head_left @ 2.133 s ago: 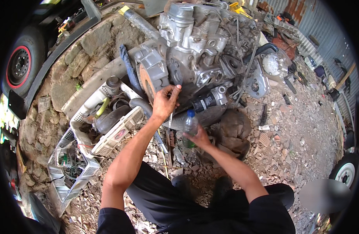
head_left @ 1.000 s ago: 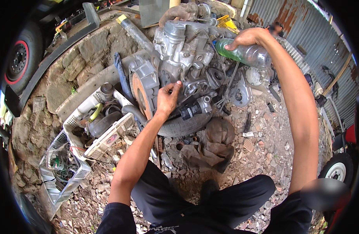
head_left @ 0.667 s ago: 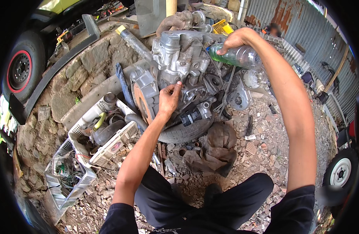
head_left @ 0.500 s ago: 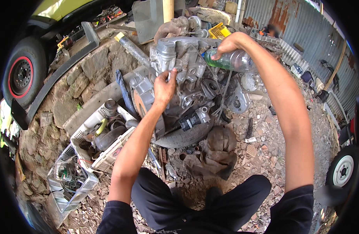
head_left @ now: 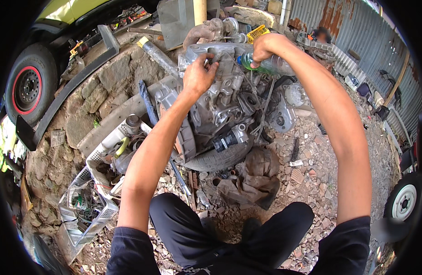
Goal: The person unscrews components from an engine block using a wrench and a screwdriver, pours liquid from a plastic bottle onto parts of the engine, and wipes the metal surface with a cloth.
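A grey metal engine (head_left: 224,98) stands in front of me, leaning over a tyre (head_left: 220,160). My right hand (head_left: 266,48) is wrapped round a clear plastic bottle (head_left: 277,67) with green liquid inside. The bottle lies almost level over the engine's right side, its blue mouth end pointing left. At the upper left of the engine is my left hand (head_left: 199,78), thumb and fingers bent and apart, fingertips at the engine's top edge. Nothing shows between them, though the palm side is partly hidden. A black cylindrical filter (head_left: 224,141) sits low on the engine.
White plastic crates (head_left: 89,224) with parts stand at the left, beside a stone wall (head_left: 82,126). A metal tube (head_left: 158,56) leans behind the engine. A brown cloth (head_left: 252,183) lies on the rubble ground. A yellow basket (head_left: 257,33) is behind, and a loose wheel (head_left: 403,201) stands at right.
My left hand has moved up and slightly right along the engine, and its thumb and fingers have spread. The right hand and bottle have shifted slightly left.
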`<state>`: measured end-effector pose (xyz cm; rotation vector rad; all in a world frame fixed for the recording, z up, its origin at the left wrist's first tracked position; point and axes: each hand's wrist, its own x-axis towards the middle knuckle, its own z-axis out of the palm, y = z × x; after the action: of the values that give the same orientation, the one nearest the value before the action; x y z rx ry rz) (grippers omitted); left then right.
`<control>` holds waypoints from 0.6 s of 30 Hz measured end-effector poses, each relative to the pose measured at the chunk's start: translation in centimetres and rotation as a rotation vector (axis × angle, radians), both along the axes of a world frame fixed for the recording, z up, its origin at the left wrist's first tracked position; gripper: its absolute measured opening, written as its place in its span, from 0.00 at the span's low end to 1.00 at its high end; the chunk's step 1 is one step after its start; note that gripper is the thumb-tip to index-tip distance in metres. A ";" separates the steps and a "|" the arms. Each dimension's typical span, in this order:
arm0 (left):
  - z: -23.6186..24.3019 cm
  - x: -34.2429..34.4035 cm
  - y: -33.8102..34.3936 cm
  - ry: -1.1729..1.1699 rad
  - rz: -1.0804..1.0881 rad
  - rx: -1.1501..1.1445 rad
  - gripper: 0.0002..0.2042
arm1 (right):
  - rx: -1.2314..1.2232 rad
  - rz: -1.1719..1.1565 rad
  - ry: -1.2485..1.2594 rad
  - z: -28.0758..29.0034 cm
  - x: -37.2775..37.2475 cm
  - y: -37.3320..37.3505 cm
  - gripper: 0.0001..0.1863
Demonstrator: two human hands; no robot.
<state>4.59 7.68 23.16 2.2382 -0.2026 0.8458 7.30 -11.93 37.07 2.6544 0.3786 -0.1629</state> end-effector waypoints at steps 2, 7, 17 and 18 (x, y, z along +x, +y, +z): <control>-0.5 -0.3 0.0 0.011 -0.008 -0.004 0.20 | -0.060 0.038 -0.046 -0.4 0.4 0.4 0.36; -1.5 -0.9 0.4 0.029 0.007 -0.015 0.19 | -0.109 -0.029 -0.011 -0.4 -0.4 1.3 0.36; -3.9 -2.3 0.9 0.128 0.004 -0.077 0.20 | 0.174 0.046 0.082 -0.3 0.8 -2.8 0.40; -4.0 -2.4 1.0 0.142 0.007 -0.082 0.20 | 0.208 0.074 0.101 -0.4 1.6 -3.4 0.41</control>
<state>2.20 8.66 19.17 2.2123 -0.0921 0.6828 8.91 -15.35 36.64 2.8377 0.5539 -0.2465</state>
